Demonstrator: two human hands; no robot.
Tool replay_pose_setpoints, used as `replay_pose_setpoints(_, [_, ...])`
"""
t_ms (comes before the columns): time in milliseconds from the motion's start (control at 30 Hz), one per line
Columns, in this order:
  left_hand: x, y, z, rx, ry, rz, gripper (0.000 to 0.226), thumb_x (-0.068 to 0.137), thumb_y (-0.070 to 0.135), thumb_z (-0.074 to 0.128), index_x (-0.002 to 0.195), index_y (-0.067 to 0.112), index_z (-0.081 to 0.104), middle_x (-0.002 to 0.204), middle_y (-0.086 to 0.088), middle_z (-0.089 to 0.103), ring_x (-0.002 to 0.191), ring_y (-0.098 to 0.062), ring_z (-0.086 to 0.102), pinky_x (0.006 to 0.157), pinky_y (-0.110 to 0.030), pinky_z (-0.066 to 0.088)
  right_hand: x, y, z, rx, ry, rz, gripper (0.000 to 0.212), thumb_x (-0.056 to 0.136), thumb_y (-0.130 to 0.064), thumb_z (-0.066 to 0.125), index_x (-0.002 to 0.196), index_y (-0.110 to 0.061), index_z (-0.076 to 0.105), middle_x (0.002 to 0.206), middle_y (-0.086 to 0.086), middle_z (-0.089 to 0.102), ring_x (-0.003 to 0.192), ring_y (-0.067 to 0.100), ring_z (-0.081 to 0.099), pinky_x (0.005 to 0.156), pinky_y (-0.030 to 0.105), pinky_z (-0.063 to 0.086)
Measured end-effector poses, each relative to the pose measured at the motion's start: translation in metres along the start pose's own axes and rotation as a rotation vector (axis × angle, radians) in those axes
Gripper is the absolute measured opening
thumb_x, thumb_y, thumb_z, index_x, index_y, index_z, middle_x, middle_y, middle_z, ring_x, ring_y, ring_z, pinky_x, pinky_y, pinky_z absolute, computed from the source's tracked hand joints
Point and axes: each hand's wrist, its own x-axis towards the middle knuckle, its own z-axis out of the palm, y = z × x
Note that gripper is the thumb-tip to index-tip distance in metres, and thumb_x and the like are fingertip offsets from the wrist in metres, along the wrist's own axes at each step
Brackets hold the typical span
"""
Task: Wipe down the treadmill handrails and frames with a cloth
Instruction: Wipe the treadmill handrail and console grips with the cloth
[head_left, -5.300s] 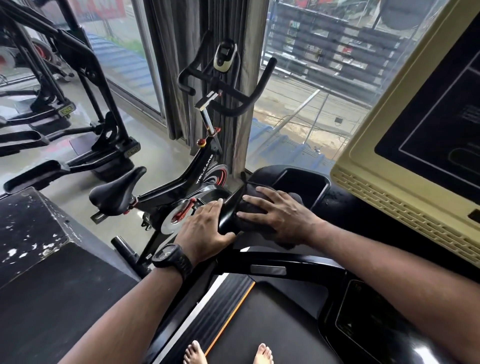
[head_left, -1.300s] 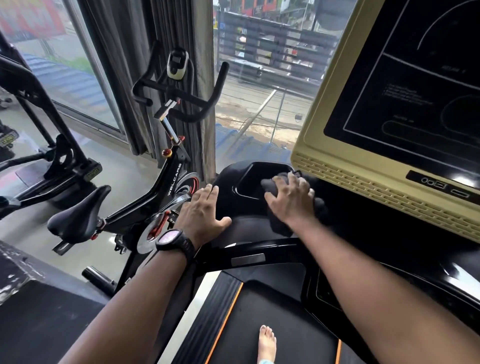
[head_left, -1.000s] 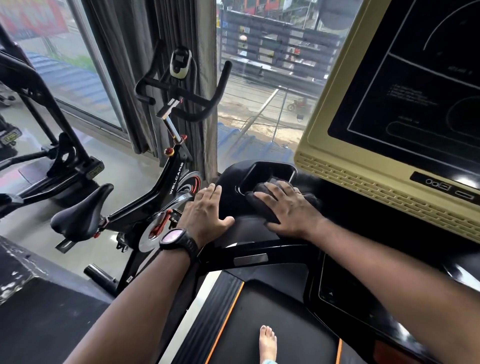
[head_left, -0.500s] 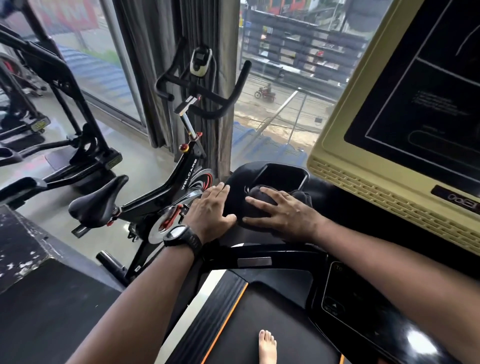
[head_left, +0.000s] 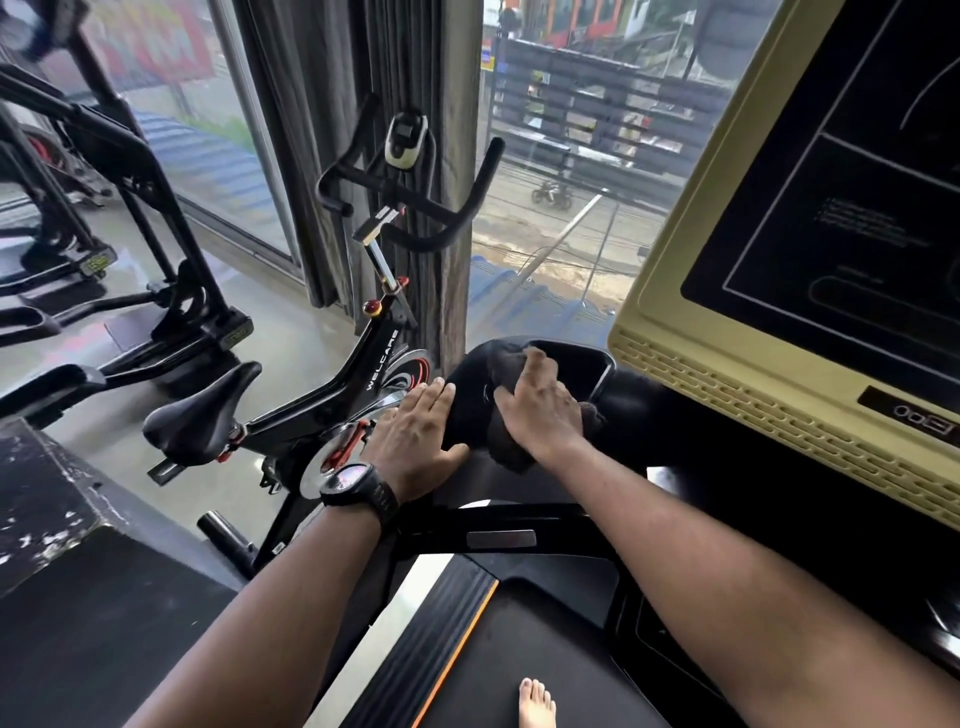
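Head cam: compared with half a second ago, my right hand (head_left: 540, 410) has slid forward, away from the left thumb. It sat sideways across the black treadmill frame (head_left: 467, 379) before. Now its fingers point up toward the left rim of the cup-holder recess (head_left: 576, 369). The view has swung a bit too, so the yellow-edged screen (head_left: 727, 312) looks bigger on the right.

The dark cloth (head_left: 511, 452) is bunched up right under that right hand. The fingers curl over it and press it onto the frame's corner, and bits of cloth poke out below the palm and off to the right of the wrist. My left hand (head_left: 415, 436) hasn't moved. It lies flat, fingers straight and together, on the outer left edge of the same corner, just beside the cloth and holding nothing. There's a black watch (head_left: 358, 486) on that wrist.

Below the hands a black crossbar (head_left: 498, 519) runs across. Under it is the belt (head_left: 545, 649) with an orange stripe, with one bare foot (head_left: 537, 704) standing on it.

To the left, a black spin bike (head_left: 374, 364) is parked on the glossy floor (head_left: 291, 353), and another black machine (head_left: 171, 291) stands farther out. A grey curtain (head_left: 322, 130) hangs by the big windows, with a street outside.
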Motion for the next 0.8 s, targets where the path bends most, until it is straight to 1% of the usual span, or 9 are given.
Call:
replay_pose_setpoints(67, [0.001, 0.0, 0.001, 0.033, 0.009, -0.012, 0.091, 0.077, 0.061, 0.035, 0.156, 0.018, 0.022, 0.164, -0.001, 0.021, 0.15, -0.019, 0.018, 0.115, -0.047, 0.031, 0.013, -0.014, 0.0, 0.124, 0.063, 0.204, 0.051, 0.098, -0.032, 0.054, 0.136, -0.009, 0.03, 0.135, 0.017, 0.038, 0.118, 0.042, 0.055, 0.087, 0.045, 0.043])
replay_pose_setpoints(167, [0.001, 0.0, 0.003, 0.051, 0.031, -0.02, 0.092, 0.076, 0.063, 0.035, 0.155, 0.018, 0.026, 0.162, -0.001, 0.026, 0.149, -0.019, 0.021, 0.114, -0.046, 0.032, 0.034, -0.02, -0.003, 0.236, 0.082, 0.449, 0.054, 0.098, -0.03, 0.053, 0.138, -0.002, 0.03, 0.14, 0.019, 0.035, 0.125, 0.043, 0.05, 0.096, 0.048, 0.043])
replay_pose_setpoints(233, [0.003, -0.001, 0.003, 0.047, 0.041, -0.016, 0.091, 0.076, 0.062, 0.037, 0.154, 0.017, 0.027, 0.161, -0.002, 0.028, 0.149, -0.019, 0.022, 0.114, -0.046, 0.033, 0.044, -0.02, -0.003, 0.282, 0.016, 0.518, 0.059, 0.098, -0.032, 0.051, 0.141, 0.002, 0.031, 0.145, 0.022, 0.038, 0.129, 0.044, 0.049, 0.101, 0.047, 0.042])
replay_pose_setpoints(367, [0.004, -0.001, 0.004, 0.022, 0.053, 0.002, 0.089, 0.078, 0.059, 0.043, 0.154, 0.016, 0.027, 0.16, -0.002, 0.028, 0.148, -0.019, 0.023, 0.114, -0.047, 0.034, 0.041, -0.019, -0.002, 0.318, -0.18, 0.408, 0.076, 0.086, -0.049, 0.062, 0.14, -0.002, 0.038, 0.137, 0.017, 0.054, 0.125, 0.039, 0.054, 0.096, 0.04, 0.042])
replay_pose_setpoints(467, [0.003, 0.0, 0.003, 0.017, 0.049, 0.004, 0.09, 0.077, 0.059, 0.039, 0.154, 0.017, 0.025, 0.161, -0.002, 0.026, 0.149, -0.018, 0.021, 0.114, -0.046, 0.033, 0.044, -0.016, -0.004, 0.324, -0.272, 0.364, 0.082, 0.077, -0.047, 0.069, 0.14, -0.005, 0.037, 0.134, 0.013, 0.057, 0.122, 0.035, 0.056, 0.104, 0.044, 0.047])
replay_pose_setpoints(567, [0.003, 0.0, 0.003, 0.008, 0.041, 0.013, 0.088, 0.081, 0.058, 0.043, 0.155, 0.016, 0.022, 0.162, -0.003, 0.024, 0.149, -0.018, 0.02, 0.116, -0.046, 0.031, 0.045, -0.01, -0.007, 0.359, -0.356, 0.327, 0.084, 0.065, -0.045, 0.071, 0.135, -0.008, 0.042, 0.128, 0.013, 0.059, 0.116, 0.035, 0.059, 0.102, 0.047, 0.05])
replay_pose_setpoints(600, [0.003, 0.0, 0.003, 0.01, 0.035, 0.016, 0.088, 0.082, 0.057, 0.045, 0.155, 0.016, 0.021, 0.163, -0.003, 0.022, 0.149, -0.018, 0.019, 0.116, -0.046, 0.031, 0.045, -0.005, -0.009, 0.394, -0.393, 0.3, 0.077, 0.062, -0.043, 0.072, 0.126, -0.01, 0.047, 0.122, 0.014, 0.061, 0.109, 0.034, 0.062, 0.098, 0.047, 0.053])
replay_pose_setpoints(667, [0.004, 0.0, 0.004, 0.016, 0.032, 0.02, 0.088, 0.083, 0.057, 0.048, 0.155, 0.015, 0.02, 0.163, -0.003, 0.02, 0.15, -0.018, 0.019, 0.116, -0.046, 0.03, 0.038, 0.001, -0.018, 0.386, -0.473, 0.208, 0.042, 0.075, -0.029, 0.072, 0.107, -0.011, 0.052, 0.105, 0.012, 0.06, 0.098, 0.029, 0.061, 0.091, 0.042, 0.054])
replay_pose_setpoints(800, [0.003, 0.001, 0.003, 0.016, 0.034, 0.025, 0.087, 0.086, 0.055, 0.052, 0.156, 0.014, 0.019, 0.164, -0.004, 0.019, 0.15, -0.018, 0.019, 0.116, -0.045, 0.03, 0.037, 0.005, -0.031, -0.101, -0.57, -0.035, 0.022, 0.086, -0.016, 0.063, 0.104, -0.013, 0.051, 0.113, 0.011, 0.059, 0.103, 0.031, 0.058, 0.085, 0.035, 0.049])
